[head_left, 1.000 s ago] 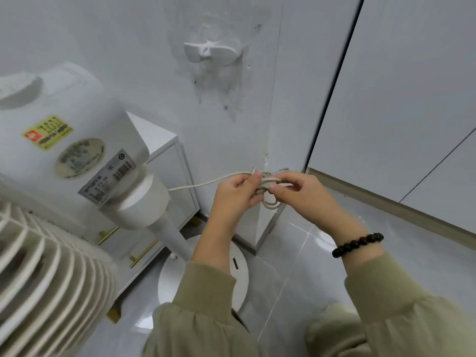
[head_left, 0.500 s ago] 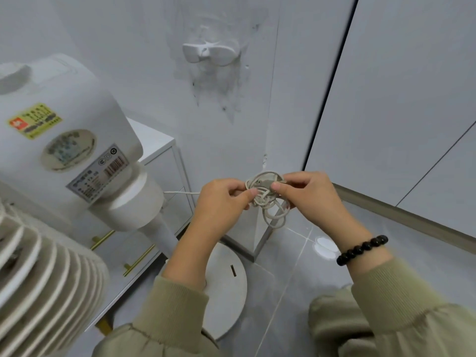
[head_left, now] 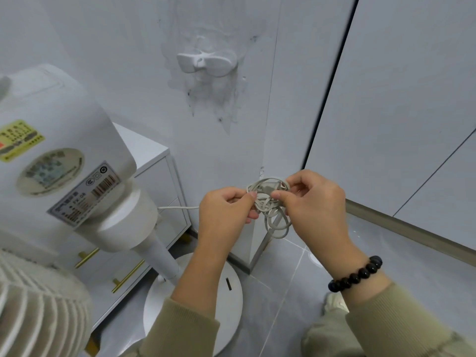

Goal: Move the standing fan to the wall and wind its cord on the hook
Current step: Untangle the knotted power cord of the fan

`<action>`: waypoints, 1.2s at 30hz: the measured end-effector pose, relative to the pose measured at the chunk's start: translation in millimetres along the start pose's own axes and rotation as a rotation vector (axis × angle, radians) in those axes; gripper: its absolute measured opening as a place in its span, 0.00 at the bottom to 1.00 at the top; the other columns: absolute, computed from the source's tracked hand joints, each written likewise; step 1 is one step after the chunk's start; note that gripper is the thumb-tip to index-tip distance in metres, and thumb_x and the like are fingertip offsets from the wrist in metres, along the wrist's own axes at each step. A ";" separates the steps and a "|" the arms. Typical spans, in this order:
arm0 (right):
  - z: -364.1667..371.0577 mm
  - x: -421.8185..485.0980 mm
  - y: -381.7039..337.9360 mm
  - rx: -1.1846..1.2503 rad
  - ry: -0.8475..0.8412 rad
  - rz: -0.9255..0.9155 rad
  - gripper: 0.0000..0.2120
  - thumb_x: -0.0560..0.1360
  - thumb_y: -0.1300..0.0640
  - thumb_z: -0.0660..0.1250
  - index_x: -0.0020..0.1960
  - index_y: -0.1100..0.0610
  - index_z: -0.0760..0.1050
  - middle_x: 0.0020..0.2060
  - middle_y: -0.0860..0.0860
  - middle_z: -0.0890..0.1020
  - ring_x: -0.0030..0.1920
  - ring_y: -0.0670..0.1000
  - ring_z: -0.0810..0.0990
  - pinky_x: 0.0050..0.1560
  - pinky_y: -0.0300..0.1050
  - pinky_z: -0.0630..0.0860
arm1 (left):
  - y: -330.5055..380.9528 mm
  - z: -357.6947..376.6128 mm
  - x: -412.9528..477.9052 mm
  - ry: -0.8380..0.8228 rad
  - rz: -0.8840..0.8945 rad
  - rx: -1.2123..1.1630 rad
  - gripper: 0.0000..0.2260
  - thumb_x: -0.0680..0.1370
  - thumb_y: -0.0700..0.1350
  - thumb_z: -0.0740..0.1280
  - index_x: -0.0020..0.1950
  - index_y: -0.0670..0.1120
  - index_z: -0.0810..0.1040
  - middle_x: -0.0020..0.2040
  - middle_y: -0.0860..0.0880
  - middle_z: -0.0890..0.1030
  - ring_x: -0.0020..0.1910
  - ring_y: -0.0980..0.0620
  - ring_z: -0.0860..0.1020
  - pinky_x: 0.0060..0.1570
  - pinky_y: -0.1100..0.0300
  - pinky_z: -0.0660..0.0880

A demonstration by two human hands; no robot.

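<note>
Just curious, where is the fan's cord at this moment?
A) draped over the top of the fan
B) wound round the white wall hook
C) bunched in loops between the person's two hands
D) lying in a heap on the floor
C: the left hand and the right hand both pinch the looped cord below the hook, which has nothing on it.

At the frame's left, the white plastic standing fan (head_left: pixel 64 99) carries a yellow rectangular label (head_left: pixel 20 140) and a white barcode sticker (head_left: pixel 87 191). The coiled off-white cord (head_left: pixel 266 205) sits at centre; the white plastic wall hook (head_left: pixel 206 61), upper centre, is ringed by dark smudges on pale grey paint. Lower right: a glossy black bead bracelet (head_left: pixel 356 275) and an olive-green fabric sleeve (head_left: pixel 401 325).
</note>
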State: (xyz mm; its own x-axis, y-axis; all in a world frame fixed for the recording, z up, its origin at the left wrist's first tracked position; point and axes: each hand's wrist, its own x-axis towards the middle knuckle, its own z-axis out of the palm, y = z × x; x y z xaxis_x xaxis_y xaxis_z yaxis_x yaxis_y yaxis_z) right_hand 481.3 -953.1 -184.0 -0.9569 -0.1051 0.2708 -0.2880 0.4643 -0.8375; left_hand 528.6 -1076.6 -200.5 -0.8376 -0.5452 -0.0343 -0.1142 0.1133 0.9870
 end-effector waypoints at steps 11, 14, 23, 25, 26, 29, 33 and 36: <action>-13.0 20.2 -2.8 0.354 -0.384 0.240 0.05 0.69 0.68 0.71 0.37 0.64 0.76 0.31 0.61 0.81 0.25 0.48 0.80 0.33 0.38 0.79 | 2.1 -1.6 1.2 0.110 0.030 -0.023 0.07 0.75 0.39 0.68 0.37 0.45 0.80 0.27 0.51 0.81 0.25 0.57 0.79 0.31 0.62 0.79; -8.5 22.5 -0.6 0.168 -0.249 0.176 0.05 0.70 0.66 0.72 0.38 0.64 0.76 0.29 0.59 0.80 0.23 0.45 0.77 0.27 0.32 0.73 | 0.4 1.7 2.1 0.092 0.066 -0.025 0.04 0.74 0.40 0.69 0.39 0.43 0.80 0.30 0.47 0.82 0.27 0.56 0.80 0.32 0.62 0.78; -2.2 25.5 3.6 0.155 -0.122 0.000 0.11 0.72 0.68 0.69 0.34 0.57 0.75 0.29 0.55 0.79 0.27 0.48 0.78 0.30 0.41 0.77 | -11.8 -14.5 13.9 0.091 0.595 0.562 0.28 0.70 0.44 0.74 0.69 0.48 0.71 0.58 0.56 0.74 0.61 0.55 0.68 0.60 0.67 0.63; -10.3 30.9 4.7 0.265 -0.263 0.024 0.12 0.73 0.72 0.65 0.35 0.59 0.76 0.27 0.53 0.78 0.24 0.45 0.75 0.30 0.36 0.75 | -9.9 -22.1 13.1 -0.086 0.570 0.534 0.29 0.73 0.43 0.72 0.71 0.54 0.66 0.61 0.61 0.70 0.64 0.61 0.66 0.64 0.73 0.60; -13.6 33.8 7.8 0.279 -0.328 0.026 0.12 0.73 0.73 0.64 0.36 0.60 0.77 0.26 0.51 0.79 0.24 0.45 0.74 0.31 0.36 0.75 | -11.0 -24.1 13.3 -0.161 0.552 0.514 0.26 0.74 0.42 0.71 0.69 0.55 0.69 0.60 0.63 0.71 0.62 0.63 0.69 0.64 0.71 0.63; -16.5 36.9 17.5 0.318 -0.458 0.036 0.13 0.74 0.74 0.61 0.38 0.60 0.78 0.25 0.49 0.80 0.24 0.47 0.74 0.32 0.37 0.75 | -10.4 -24.0 10.7 -0.265 0.468 0.415 0.18 0.73 0.39 0.71 0.61 0.53 0.79 0.51 0.65 0.78 0.47 0.63 0.79 0.54 0.61 0.77; -15.4 34.7 19.9 0.491 -0.544 0.109 0.15 0.74 0.77 0.58 0.38 0.61 0.75 0.27 0.50 0.80 0.26 0.45 0.75 0.33 0.35 0.75 | -6.9 -19.0 8.3 -0.353 0.352 0.414 0.19 0.72 0.42 0.72 0.61 0.55 0.78 0.45 0.64 0.79 0.41 0.66 0.77 0.45 0.67 0.73; -15.4 33.2 22.0 0.561 -0.502 0.139 0.19 0.71 0.78 0.61 0.32 0.58 0.77 0.35 0.55 0.83 0.35 0.51 0.81 0.41 0.39 0.78 | -4.3 -15.8 8.6 -0.344 0.383 0.520 0.10 0.72 0.46 0.72 0.53 0.54 0.83 0.37 0.65 0.76 0.35 0.69 0.73 0.37 0.72 0.65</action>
State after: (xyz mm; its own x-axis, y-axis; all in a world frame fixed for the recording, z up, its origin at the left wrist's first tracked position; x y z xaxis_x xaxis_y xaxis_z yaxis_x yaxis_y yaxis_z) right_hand 443.8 -932.8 -186.1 -0.8494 -0.5277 0.0098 -0.0117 0.0004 -0.9999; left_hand 530.4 -1094.9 -202.6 -0.9802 -0.1062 0.1669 0.0535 0.6699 0.7405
